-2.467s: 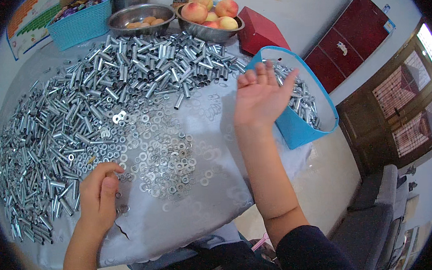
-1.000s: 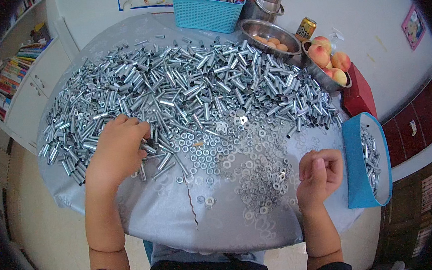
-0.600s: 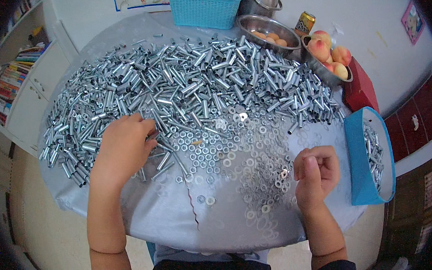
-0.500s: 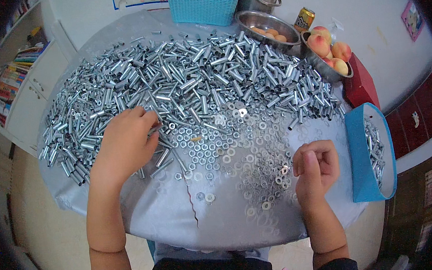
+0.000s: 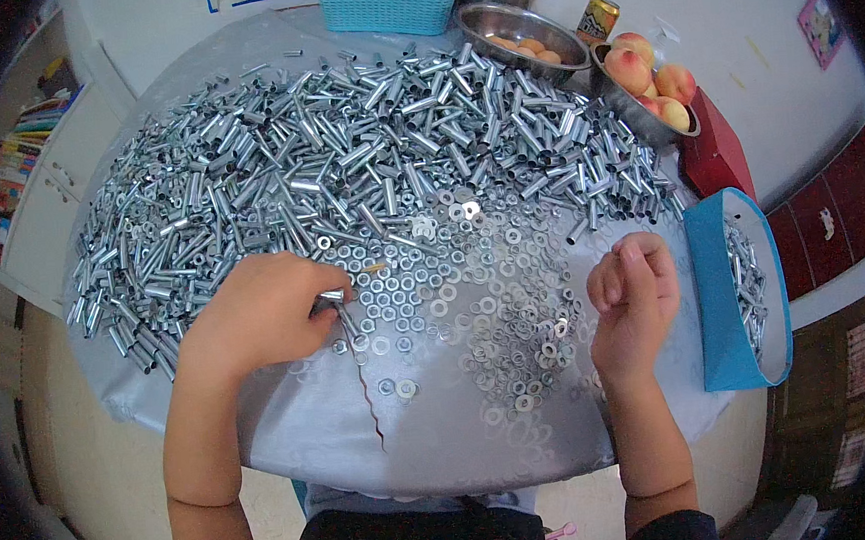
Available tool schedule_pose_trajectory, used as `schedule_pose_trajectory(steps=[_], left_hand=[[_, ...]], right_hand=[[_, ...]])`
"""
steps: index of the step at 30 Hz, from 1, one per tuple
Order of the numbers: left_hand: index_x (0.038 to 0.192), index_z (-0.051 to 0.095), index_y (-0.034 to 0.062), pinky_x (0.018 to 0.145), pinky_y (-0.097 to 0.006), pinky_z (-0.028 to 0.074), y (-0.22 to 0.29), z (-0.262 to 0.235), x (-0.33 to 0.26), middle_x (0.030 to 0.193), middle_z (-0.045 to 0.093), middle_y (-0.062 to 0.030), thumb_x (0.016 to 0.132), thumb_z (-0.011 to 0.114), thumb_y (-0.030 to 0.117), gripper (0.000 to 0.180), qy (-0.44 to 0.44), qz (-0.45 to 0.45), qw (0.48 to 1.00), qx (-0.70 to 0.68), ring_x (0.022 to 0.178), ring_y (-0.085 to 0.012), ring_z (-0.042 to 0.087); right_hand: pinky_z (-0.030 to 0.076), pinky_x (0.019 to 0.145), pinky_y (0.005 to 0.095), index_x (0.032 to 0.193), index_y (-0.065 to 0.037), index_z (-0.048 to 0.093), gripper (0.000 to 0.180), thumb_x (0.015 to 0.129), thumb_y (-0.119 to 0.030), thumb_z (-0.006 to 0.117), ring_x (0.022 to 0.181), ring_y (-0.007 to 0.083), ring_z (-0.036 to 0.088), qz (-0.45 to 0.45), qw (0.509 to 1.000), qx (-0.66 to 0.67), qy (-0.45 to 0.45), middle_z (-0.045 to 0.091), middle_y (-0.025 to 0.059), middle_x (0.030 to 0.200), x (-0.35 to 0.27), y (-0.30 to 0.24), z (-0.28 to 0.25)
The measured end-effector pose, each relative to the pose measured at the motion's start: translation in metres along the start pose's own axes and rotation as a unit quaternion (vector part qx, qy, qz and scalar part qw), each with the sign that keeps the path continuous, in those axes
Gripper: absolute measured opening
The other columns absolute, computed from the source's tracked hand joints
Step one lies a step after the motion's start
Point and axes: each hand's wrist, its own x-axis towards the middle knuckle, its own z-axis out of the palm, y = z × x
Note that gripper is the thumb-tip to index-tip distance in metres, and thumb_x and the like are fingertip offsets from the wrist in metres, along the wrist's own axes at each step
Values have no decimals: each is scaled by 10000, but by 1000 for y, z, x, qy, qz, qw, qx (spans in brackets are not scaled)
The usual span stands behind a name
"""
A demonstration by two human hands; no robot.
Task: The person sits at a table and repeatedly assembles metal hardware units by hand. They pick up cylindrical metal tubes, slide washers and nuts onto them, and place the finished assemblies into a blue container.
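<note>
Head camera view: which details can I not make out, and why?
In the head view:
Metal tube in the left hand: inner end, hidden by the fingers.
Right hand: whether it holds anything, hidden by curled fingers.
Blue woven basket: top, cut off by upper edge.

I'm seeing round red-yellow peaches [image 5: 628, 71] in a shiny metal bowl [image 5: 628, 112], angular red box [image 5: 717, 150] beside it, rectangular light-blue plastic basket [image 5: 384, 7] further back.
</note>
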Motion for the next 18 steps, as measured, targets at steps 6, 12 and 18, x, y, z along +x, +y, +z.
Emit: schedule_pose_trajectory(steps=[6, 12, 18], left_hand=[[820, 639, 89, 601, -384, 466, -6, 7, 3, 736, 619, -123, 683, 629, 141, 147, 27, 58, 998, -22, 659, -306, 596], [824, 631, 75, 501, -302, 423, 30, 6, 5, 645, 584, -86, 737, 640, 153, 117, 35, 68, 977, -198, 531, -206, 551], [912, 595, 47, 479, -263, 358, 56, 21, 9, 613, 527, -31, 794, 620, 175, 176, -40, 17, 928, -371, 525, -92, 446]], right_hand=[[356, 453, 214, 827, -22, 529, 95, 846, -114, 540, 505, 64, 426, 94, 993, -47, -46, 487, 8, 605, -2, 2, 2], [436, 531, 213, 1015, -60, 587, 218, 801, -93, 611, 608, 70, 528, 98, 907, -257, -319, 576, 22, 720, -13, -6, 17], [470, 586, 226, 1019, -44, 575, 239, 786, -52, 627, 668, 81, 580, 32, 902, -241, -357, 605, 48, 781, -19, 0, 14]])
